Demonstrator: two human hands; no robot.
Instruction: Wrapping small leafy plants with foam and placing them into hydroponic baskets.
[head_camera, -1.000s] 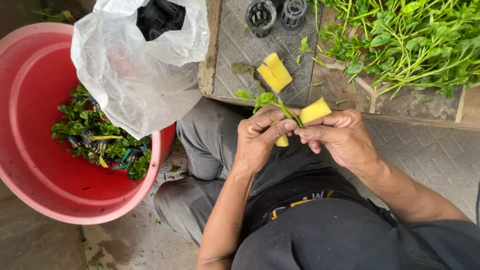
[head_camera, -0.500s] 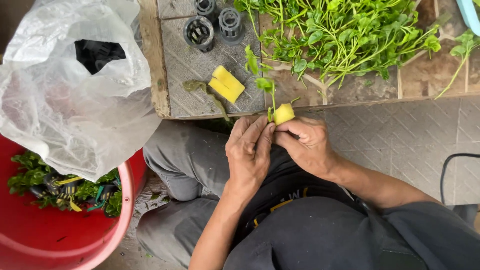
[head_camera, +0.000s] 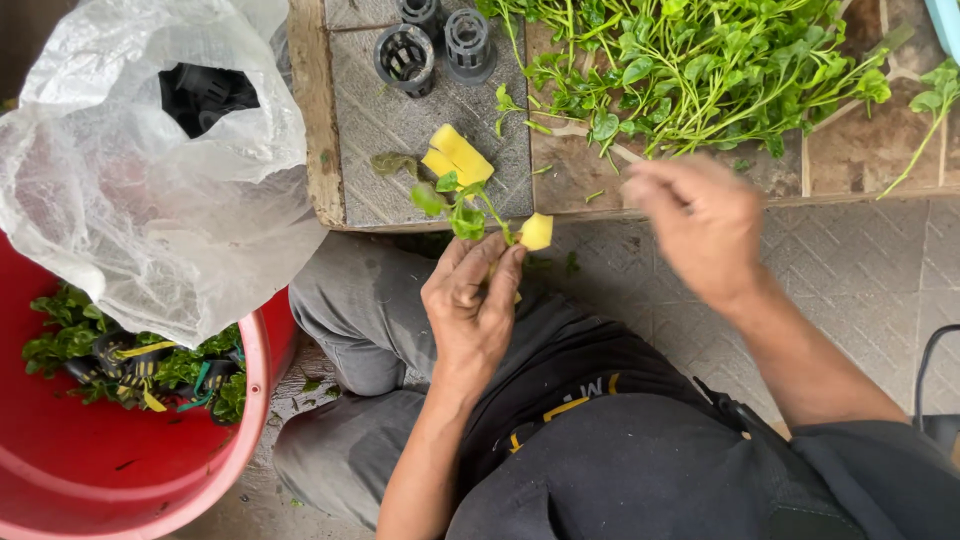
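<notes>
My left hand (head_camera: 474, 298) pinches a green plant cutting (head_camera: 462, 208) wrapped in a small yellow sponge piece (head_camera: 537, 231), held over my lap. My right hand (head_camera: 700, 222) is blurred, apart from the cutting and to the right of it, fingers loosely curled near the board's front edge; nothing shows clearly in it. More yellow sponge pieces (head_camera: 457, 156) lie on the grey board (head_camera: 375, 120) just above my left hand. A pile of green cuttings (head_camera: 700, 60) covers the board's right part. Black net pots (head_camera: 405, 58) stand at the board's far edge.
A red basin (head_camera: 120, 470) at lower left holds potted cuttings (head_camera: 130, 365). A translucent plastic bag (head_camera: 150, 190) with black pots inside rests on its rim. Paved ground (head_camera: 880, 270) lies to the right, with a black cable (head_camera: 925, 360) at the edge.
My right hand has let go of the sponge-wrapped cutting and moved up and right toward the pile of greens. My left hand keeps hold of the cutting.
</notes>
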